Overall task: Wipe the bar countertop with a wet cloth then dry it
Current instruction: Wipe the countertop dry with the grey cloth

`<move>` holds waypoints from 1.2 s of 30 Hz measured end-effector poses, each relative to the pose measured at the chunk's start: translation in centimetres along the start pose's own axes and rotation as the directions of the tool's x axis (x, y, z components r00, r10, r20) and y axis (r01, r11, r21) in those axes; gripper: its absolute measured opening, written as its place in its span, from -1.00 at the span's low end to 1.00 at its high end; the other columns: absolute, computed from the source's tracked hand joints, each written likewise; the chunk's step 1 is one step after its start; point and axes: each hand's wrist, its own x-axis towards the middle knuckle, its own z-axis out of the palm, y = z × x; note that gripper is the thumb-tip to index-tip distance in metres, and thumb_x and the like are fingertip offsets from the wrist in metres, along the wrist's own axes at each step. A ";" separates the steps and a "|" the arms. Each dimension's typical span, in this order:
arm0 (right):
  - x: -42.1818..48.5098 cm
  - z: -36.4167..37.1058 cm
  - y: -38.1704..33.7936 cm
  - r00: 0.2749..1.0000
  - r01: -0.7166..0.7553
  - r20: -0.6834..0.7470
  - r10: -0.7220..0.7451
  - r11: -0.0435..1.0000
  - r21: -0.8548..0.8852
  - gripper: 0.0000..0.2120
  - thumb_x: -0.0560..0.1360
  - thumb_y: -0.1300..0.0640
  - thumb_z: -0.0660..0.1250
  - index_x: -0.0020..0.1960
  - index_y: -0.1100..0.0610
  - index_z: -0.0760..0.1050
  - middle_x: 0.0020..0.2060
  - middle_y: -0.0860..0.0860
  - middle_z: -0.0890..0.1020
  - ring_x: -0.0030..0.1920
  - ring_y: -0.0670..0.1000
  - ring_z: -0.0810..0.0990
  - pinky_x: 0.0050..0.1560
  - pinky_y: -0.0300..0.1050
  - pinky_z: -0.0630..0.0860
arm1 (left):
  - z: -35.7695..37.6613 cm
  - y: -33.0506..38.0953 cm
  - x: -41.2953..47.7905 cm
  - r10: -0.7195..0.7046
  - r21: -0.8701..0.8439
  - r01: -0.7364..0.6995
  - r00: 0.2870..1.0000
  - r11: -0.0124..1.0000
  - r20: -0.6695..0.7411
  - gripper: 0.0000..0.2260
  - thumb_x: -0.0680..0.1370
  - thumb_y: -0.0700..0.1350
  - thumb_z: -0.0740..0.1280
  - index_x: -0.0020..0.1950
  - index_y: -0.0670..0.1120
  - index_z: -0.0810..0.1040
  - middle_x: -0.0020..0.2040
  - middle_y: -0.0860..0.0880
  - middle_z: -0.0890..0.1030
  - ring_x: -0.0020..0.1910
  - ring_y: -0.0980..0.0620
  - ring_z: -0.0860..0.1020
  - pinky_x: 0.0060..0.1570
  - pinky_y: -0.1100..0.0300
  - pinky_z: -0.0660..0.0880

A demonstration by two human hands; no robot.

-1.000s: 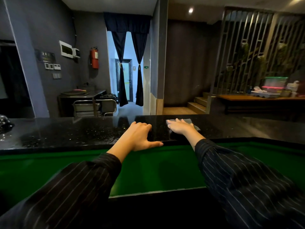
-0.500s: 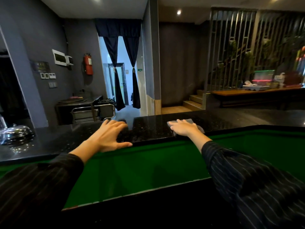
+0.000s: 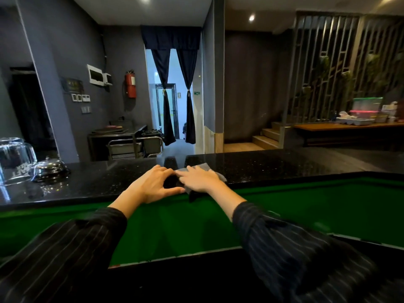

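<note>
two dark pinstriped sleeves (image 3: 295,248) reach forward over a lower green ledge (image 3: 306,206) toward the black speckled surface (image 3: 273,167) of the bar.

the left hand (image 3: 153,185) rests on the near edge of the surface, fingers loosely spread and holding nothing, its thumb lying along the edge toward the other hand. just beside it, fingertips almost touching, the right hand (image 3: 200,179) lies flat with straight fingers, pressing down on a grey cloth (image 3: 205,166). the cloth is mostly hidden under the palm. it shows past the fingertips and at the right, and a small corner seems to droop over the near edge. whether it is wet or dry cannot be told.

further left on the surface stand a shiny metal dome (image 3: 51,168) and an upturned glass (image 3: 15,156), close together.

likely trouble from here:
- the cloth is right at the edge, so a pull toward the body could drag it onto the green ledge.
- the left hand sits in the path of a leftward stroke and would bunch the cloth.
- a long sweep left could knock the dome or the glass, and they slide easily on polished stone.
- patches under and around those two pieces may go unwiped.
</note>
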 end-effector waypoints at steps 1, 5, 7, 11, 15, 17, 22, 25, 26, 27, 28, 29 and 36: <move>-0.2 -0.2 1.1 1.000 -0.010 0.005 0.010 1.000 0.023 -0.48 0.59 -0.05 0.01 0.52 -0.27 0.01 0.56 0.08 0.12 0.54 0.18 0.08 0.43 0.39 0.06 | -0.1 0.0 -0.1 -0.016 -0.018 0.016 1.000 1.000 -0.006 -0.24 0.31 0.54 0.07 0.20 0.00 0.51 0.05 -0.02 0.60 -0.01 0.05 0.44 0.06 0.10 0.42; -0.4 -1.0 7.7 0.965 -0.260 0.011 0.260 0.958 0.125 -0.38 0.51 -0.22 -0.03 0.54 -0.06 0.12 0.55 0.06 0.17 0.53 0.16 0.14 0.47 0.30 0.07 | -0.2 0.2 -0.4 -0.065 -0.042 0.065 0.998 0.997 0.011 -0.27 0.32 0.51 0.14 0.18 -0.03 0.52 0.04 -0.02 0.58 0.06 0.02 0.45 0.08 0.08 0.42; -0.4 -1.5 10.4 0.936 -0.352 0.023 0.352 0.928 0.118 -0.33 0.53 -0.24 -0.01 0.57 -0.01 0.02 0.58 0.04 0.06 0.57 0.14 0.03 0.51 0.25 -0.02 | -0.2 0.3 -0.4 -0.074 -0.048 0.075 0.997 0.996 0.008 -0.26 0.32 0.51 0.14 0.20 -0.03 0.52 0.04 -0.01 0.58 0.07 0.02 0.45 0.08 0.08 0.42; 0.9 -2.0 13.1 0.915 -0.403 0.050 0.399 0.907 0.124 -0.49 0.63 -0.14 -0.08 0.56 -0.15 -0.04 0.59 -0.03 -0.06 0.58 0.10 -0.11 0.52 0.25 -0.15 | 0.1 0.0 -0.4 -0.092 -0.051 0.091 0.996 0.995 -0.005 -0.23 0.28 0.56 0.10 0.18 0.01 0.51 0.02 0.01 0.56 0.04 0.05 0.44 0.06 0.08 0.45; 4.0 -2.0 13.5 0.907 -0.420 0.058 0.416 0.905 0.068 -0.51 0.63 -0.15 -0.09 0.56 -0.20 -0.02 0.59 -0.01 -0.04 0.58 0.12 -0.10 0.50 0.30 -0.13 | 0.1 0.1 -0.2 -0.085 -0.055 0.083 0.996 0.995 -0.026 -0.27 0.28 0.55 0.11 0.16 0.02 0.51 -0.01 0.04 0.55 0.03 0.06 0.44 0.05 0.08 0.45; 5.8 -2.0 13.6 0.907 -0.420 0.051 0.417 0.906 0.060 -0.50 0.63 -0.16 -0.09 0.56 -0.18 -0.01 0.59 0.01 -0.03 0.58 0.13 -0.08 0.50 0.30 -0.10 | 0.2 0.2 -0.1 -0.084 -0.062 0.082 0.996 0.995 -0.029 -0.30 0.30 0.52 0.14 0.16 0.03 0.50 0.00 0.05 0.54 0.03 0.08 0.43 0.04 0.12 0.44; 10.8 -2.0 13.1 0.912 -0.409 0.054 0.406 0.910 0.065 -0.47 0.62 -0.14 -0.01 0.57 -0.14 0.01 0.59 0.05 -0.01 0.57 0.19 -0.07 0.47 0.37 -0.07 | 0.5 0.0 0.1 -0.069 -0.053 0.067 0.997 0.996 -0.044 -0.32 0.30 0.53 0.14 0.12 0.04 0.50 -0.01 0.08 0.54 0.03 0.11 0.43 0.05 0.13 0.45; 13.0 -2.1 11.0 0.934 -0.357 0.042 0.355 0.931 0.071 -0.49 0.62 -0.14 -0.03 0.56 -0.11 0.08 0.57 0.10 0.05 0.56 0.21 -0.02 0.44 0.35 -0.04 | 0.6 -0.1 0.3 -0.059 -0.029 0.057 0.997 0.998 -0.051 -0.32 0.29 0.54 0.13 0.09 0.04 0.51 -0.01 0.06 0.55 0.03 0.10 0.44 0.05 0.11 0.46; 13.9 -1.9 10.1 0.945 -0.326 0.039 0.324 0.942 0.073 -0.49 0.62 -0.15 -0.04 0.56 -0.10 0.09 0.57 0.10 0.06 0.55 0.22 0.00 0.45 0.35 -0.03 | 0.6 -0.1 0.4 -0.058 -0.028 0.057 0.997 0.998 -0.051 -0.31 0.29 0.54 0.13 0.10 0.03 0.51 -0.01 0.05 0.55 0.04 0.10 0.44 0.06 0.11 0.45; 14.6 -1.8 9.0 0.957 -0.290 0.046 0.288 0.955 0.064 -0.48 0.62 -0.16 -0.06 0.56 -0.10 0.08 0.57 0.11 0.07 0.55 0.23 0.02 0.46 0.37 -0.02 | 0.6 -0.1 0.4 -0.060 -0.029 0.058 0.997 0.998 -0.053 -0.30 0.29 0.54 0.12 0.11 0.02 0.51 0.00 0.05 0.56 0.05 0.10 0.44 0.07 0.12 0.45; 15.5 -1.5 7.9 0.966 -0.254 0.060 0.251 0.965 0.056 -0.48 0.62 -0.17 -0.06 0.56 -0.10 0.08 0.57 0.10 0.07 0.55 0.23 0.03 0.46 0.39 -0.01 | 0.5 -0.1 0.4 -0.060 -0.030 0.058 0.997 0.998 -0.056 -0.29 0.28 0.54 0.12 0.12 0.02 0.52 0.01 0.05 0.56 0.05 0.09 0.44 0.07 0.12 0.45; 15.8 -1.5 6.7 0.975 -0.216 0.065 0.212 0.975 0.054 -0.47 0.61 -0.18 -0.07 0.56 -0.11 0.06 0.58 0.09 0.06 0.55 0.23 0.02 0.45 0.40 -0.01 | 0.5 -0.1 0.4 -0.061 -0.028 0.060 0.997 0.998 -0.053 -0.27 0.27 0.55 0.10 0.12 0.02 0.52 0.01 0.05 0.56 0.06 0.09 0.44 0.07 0.11 0.45; 23.0 1.9 3.2 0.985 0.059 0.163 -0.062 0.998 0.024 -0.25 0.35 -0.48 -0.19 0.51 -0.32 0.00 0.58 -0.08 0.02 0.58 0.16 -0.03 0.45 0.42 -0.05 | 0.1 0.3 0.1 -0.075 -0.030 0.075 0.997 0.997 -0.006 -0.30 0.31 0.53 0.09 0.11 0.02 0.52 -0.02 0.00 0.57 0.01 0.05 0.44 0.03 0.08 0.45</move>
